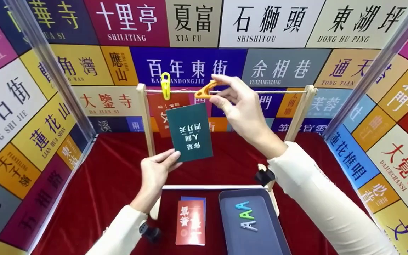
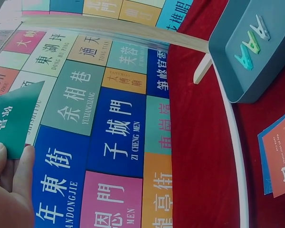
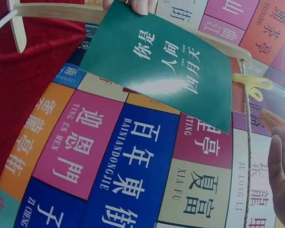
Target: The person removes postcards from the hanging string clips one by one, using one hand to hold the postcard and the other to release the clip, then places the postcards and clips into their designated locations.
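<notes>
My left hand [image 1: 156, 171] pinches a dark green card [image 1: 191, 132] by its lower left corner. The card is tilted, with its white lettering upside down in the head view. My right hand [image 1: 241, 106] pinches an orange clothespin [image 1: 204, 91] above the card's top edge, at the height of the string [image 1: 275, 92]. Whether that clothespin touches the string, I cannot tell. A yellow clothespin [image 1: 165, 86] sits on the string to the left. Below it a red card [image 1: 159, 115] hangs, partly behind the green one.
The string spans a wooden frame [image 1: 146, 124]. On the dark red cloth [image 1: 119, 184] lie a red card [image 1: 191, 223] over a blue one [image 1: 204, 205]. Beside them a grey tray [image 1: 250, 244] holds blue, green and grey clothespins [image 1: 246, 215]. Printed walls stand around.
</notes>
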The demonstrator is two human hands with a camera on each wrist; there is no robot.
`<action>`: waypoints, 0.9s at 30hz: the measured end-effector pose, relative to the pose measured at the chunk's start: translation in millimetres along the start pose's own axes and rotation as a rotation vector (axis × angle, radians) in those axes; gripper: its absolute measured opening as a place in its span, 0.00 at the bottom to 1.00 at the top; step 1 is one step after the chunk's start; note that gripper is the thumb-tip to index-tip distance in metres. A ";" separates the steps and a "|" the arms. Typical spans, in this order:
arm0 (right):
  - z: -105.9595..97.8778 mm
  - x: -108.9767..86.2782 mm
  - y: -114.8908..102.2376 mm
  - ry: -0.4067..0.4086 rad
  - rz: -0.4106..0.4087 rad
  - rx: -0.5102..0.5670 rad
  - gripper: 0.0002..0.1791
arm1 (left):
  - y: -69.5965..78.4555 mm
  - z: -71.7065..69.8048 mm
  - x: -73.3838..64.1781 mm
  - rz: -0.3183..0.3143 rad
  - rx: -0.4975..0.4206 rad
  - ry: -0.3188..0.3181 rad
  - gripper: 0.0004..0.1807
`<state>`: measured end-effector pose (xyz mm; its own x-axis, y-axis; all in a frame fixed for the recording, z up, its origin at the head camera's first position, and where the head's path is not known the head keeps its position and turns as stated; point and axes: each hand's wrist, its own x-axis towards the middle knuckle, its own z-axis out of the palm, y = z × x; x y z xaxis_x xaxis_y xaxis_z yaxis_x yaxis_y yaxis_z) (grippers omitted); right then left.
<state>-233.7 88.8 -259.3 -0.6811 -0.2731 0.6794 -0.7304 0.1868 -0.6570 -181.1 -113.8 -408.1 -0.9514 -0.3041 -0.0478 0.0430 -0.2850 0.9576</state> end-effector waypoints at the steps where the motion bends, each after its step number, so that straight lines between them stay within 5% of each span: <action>1: -0.7 -2.3 0.2 0.001 0.006 0.005 0.26 | -0.3 -0.4 -0.6 0.000 0.000 0.001 0.16; 16: -5.8 -32.5 -2.6 0.073 0.046 0.071 0.24 | -0.1 -13.3 -26.2 -0.029 0.074 -0.005 0.18; 27: -2.0 -57.4 -8.7 0.109 0.051 0.109 0.25 | 0.4 -16.6 -46.9 0.010 0.057 -0.011 0.18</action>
<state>-188.4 104.7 -291.9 -0.7233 -0.1605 0.6716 -0.6885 0.0927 -0.7193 -131.5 -114.7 -410.3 -0.9544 -0.2965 -0.0356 0.0350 -0.2294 0.9727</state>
